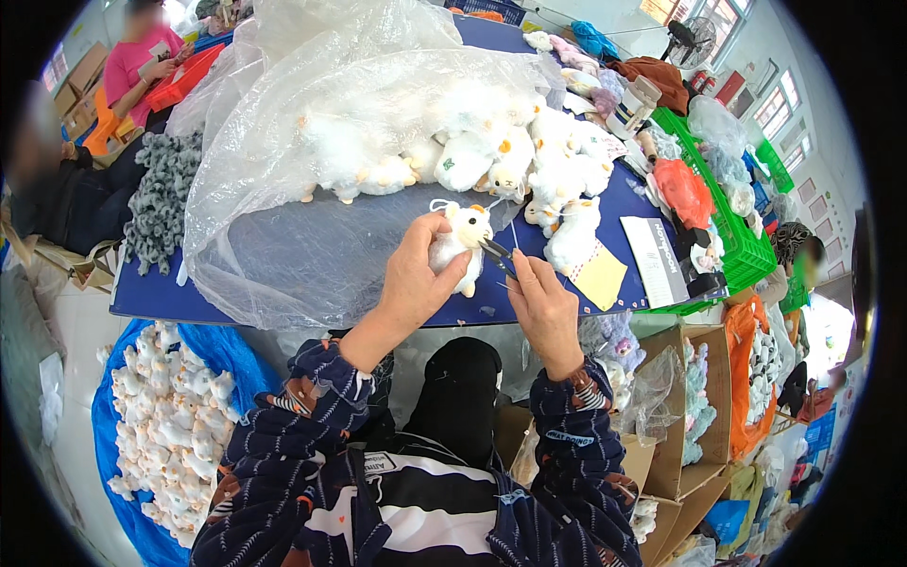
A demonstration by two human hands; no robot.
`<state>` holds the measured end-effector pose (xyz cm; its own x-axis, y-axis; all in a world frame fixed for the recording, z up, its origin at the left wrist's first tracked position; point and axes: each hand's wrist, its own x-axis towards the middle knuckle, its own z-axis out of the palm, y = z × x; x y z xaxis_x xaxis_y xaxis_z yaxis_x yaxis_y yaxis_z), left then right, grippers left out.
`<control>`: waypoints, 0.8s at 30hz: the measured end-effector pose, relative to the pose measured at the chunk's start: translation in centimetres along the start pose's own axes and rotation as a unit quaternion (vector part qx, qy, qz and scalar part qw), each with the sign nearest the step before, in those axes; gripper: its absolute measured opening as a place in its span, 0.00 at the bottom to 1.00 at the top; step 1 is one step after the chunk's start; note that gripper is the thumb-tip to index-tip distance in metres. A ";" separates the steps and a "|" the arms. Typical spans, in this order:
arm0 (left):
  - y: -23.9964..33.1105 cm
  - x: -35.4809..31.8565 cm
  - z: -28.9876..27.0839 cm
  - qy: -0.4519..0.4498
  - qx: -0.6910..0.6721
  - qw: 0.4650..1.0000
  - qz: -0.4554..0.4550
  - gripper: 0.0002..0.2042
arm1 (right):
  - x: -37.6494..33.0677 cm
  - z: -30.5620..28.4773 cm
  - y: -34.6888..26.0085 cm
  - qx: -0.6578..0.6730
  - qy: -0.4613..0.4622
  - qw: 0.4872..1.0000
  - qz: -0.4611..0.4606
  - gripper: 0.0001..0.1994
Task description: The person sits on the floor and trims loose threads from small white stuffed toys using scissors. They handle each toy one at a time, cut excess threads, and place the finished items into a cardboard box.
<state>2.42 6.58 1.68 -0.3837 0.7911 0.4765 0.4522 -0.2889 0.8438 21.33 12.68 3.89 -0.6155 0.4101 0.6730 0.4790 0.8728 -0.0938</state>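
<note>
My left hand [413, 277] is closed around a small white plush animal [468, 225], which has dark eyes, orange ears and a white string loop at its head. It is held upright above the near edge of the blue table [619, 236]. In my right hand [545, 310] are small dark thread snips [500, 259]; their tips touch or nearly touch the plush's face. Behind my hands, several similar white plush animals [472, 156] are heaped on and under a clear plastic bag [255, 246].
A blue bag [255, 364] full of white plush toys [170, 425] stands at lower left. Grey plush pieces [165, 198] hang over the table's left side. To the right are yellow paper [599, 276], a white box [652, 260], green crates [746, 255] and cardboard boxes [669, 416]. People sit at far left.
</note>
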 end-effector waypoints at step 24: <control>0.5 -0.5 1.1 0.057 0.096 0.986 0.127 0.09 | -0.6 -0.3 -0.5 0.087 -0.020 0.995 0.043 0.18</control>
<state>3.73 6.61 1.61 -0.3225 0.6374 0.6998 0.6855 -0.3526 0.6370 21.65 11.93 3.69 -0.6030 0.4922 0.6277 0.4176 0.8653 -0.2773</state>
